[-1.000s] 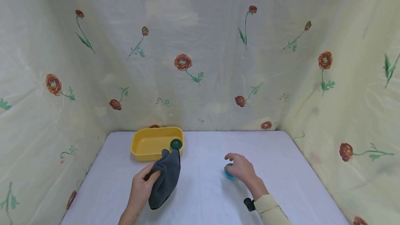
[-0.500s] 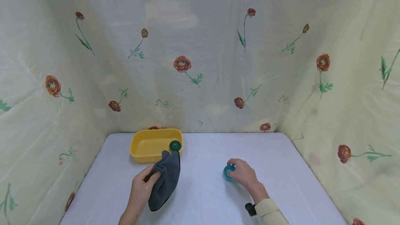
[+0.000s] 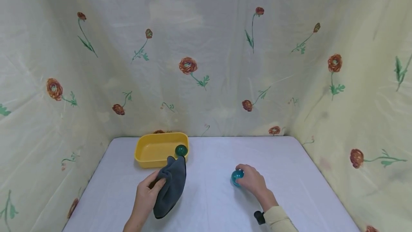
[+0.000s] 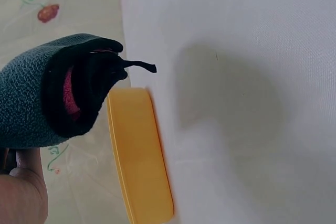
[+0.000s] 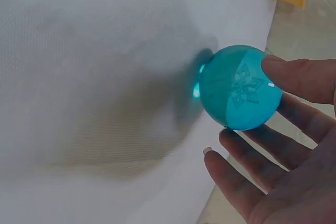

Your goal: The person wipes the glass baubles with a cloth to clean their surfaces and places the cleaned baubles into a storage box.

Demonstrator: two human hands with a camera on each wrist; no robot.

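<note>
My left hand (image 3: 145, 194) pinches a dark grey cloth (image 3: 170, 185) between thumb and fingers. The cloth hangs in folds over the table, and in the left wrist view its black edging, a small black loop and a pinkish inner side show. On the right, my right hand (image 3: 252, 181) holds a clear teal ball (image 5: 241, 87), thumb on one side and fingers on the other. A flower-like pattern shows in the ball, which is close to the tablecloth. A dark green ball (image 3: 181, 150) lies in the right end of a yellow tray (image 3: 151, 162), just beyond the cloth.
A white cloth covers the table (image 3: 206, 203). Flower-printed sheeting (image 3: 219, 81) rises along the back and both sides. A small black object (image 3: 259, 217) sits at my right wrist, by the sleeve.
My right hand has lowered onto the teal ball, and its fingers and thumb have closed around it. The left hand and the cloth have barely moved.
</note>
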